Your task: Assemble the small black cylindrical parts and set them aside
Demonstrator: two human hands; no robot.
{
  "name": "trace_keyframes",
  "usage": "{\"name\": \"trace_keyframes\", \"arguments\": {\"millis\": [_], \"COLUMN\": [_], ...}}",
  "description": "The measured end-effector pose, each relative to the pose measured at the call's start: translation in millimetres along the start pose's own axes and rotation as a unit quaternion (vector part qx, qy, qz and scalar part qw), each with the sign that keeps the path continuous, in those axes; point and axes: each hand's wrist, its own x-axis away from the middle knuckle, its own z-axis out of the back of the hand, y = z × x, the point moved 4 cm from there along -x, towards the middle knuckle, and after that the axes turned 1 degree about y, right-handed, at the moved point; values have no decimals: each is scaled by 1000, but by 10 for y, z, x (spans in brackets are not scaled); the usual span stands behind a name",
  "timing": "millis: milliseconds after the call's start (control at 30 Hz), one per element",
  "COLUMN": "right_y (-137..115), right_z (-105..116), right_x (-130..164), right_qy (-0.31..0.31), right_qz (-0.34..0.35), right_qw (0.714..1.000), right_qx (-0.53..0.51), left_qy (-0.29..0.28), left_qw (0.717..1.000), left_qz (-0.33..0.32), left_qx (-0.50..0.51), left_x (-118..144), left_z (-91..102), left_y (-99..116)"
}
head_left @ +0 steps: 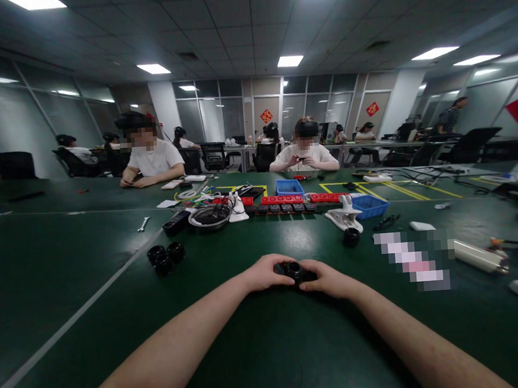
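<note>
Nearest to you, bare green table (pixel 261 347) lay between your forearms. Your left hand (pixel 268 273) was curled narrowly around the left side of a black part (pixel 294 269), thumb on the near side and fingers on the far side; your right hand (pixel 329 278) gripped the same part from the right in a similar pinch. The part sat between both hands at mid-table, its round, ring-like top facing up; whether its underside touched the surface, you could not tell. Progress, as judged: one piece in work, handling not finished, since neither hand had let go. Whether anything had been joined or loosened was hidden by your grip. Slightly farther, three black cylinders (pixel 163 263) stood grouped on the left, and a lone black cylinder (pixel 351 236) on the right, just in front of a white clamp (pixel 344 216); all were out of hand, and their status, done or left, could not be read. A cream cylinder (pixel 478 255) lay well to your right. Beyond, a wrench (pixel 143 224) and a metal bowl (pixel 210 226) lay left, a blue tray (pixel 371 211) right, with red strips (pixel 281 199) between. On the far side, two co-workers in white sat facing you.
</note>
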Motion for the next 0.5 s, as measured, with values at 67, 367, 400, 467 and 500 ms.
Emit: {"name": "trace_keyframes", "arguments": {"millis": [67,367,400,467,500], "right_y": [37,149,127,88,73], "right_z": [-6,-131,-141,-143,-133], "right_x": [-6,-38,-39,-33,-25], "right_qy": [0,202,204,190,181], "right_qz": [-6,-140,-141,-132,-122], "right_qw": [1000,936,929,925,928], "right_qx": [4,251,275,300,301], "left_qy": [13,213,220,215,208], "left_qw": [1000,967,965,966,969], "left_qz": [4,84,88,81,72], "left_qx": [-11,-110,-115,-115,-113], "left_x": [-8,10,11,10,10], "left_z": [-14,-139,-149,-161,-160], "left_y": [-29,-100,-99,-95,-93]}}
